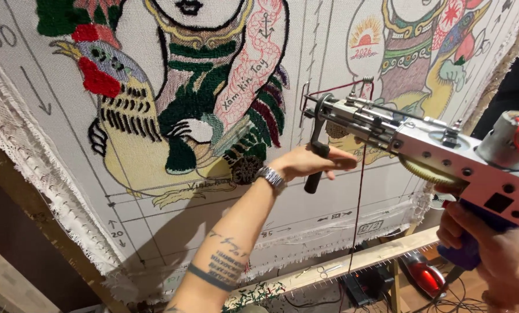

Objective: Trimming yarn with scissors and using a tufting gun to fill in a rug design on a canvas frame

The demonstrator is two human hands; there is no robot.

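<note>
I observe the tufting gun point(445, 153) held level before the stretched canvas point(172, 191), needle end close to the fabric. My left hand point(311, 161) is closed round its black front handle point(317, 153) for steadying; my right hand point(491, 249) clasps the rear purple handle, bearing the weight.

Pink tufting gun point(445, 153) points level at stretched cloth point(155, 220).

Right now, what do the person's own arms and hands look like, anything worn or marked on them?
Both arms are bare, with no sleeves and no gloves. The left hand has a silver metal-link wristwatch at the wrist. The left forearm carries dark tattoos: small lettering, a block of lines and a solid band around it. The right hand shows only partly, and no ring or marking is visible on it.
</note>
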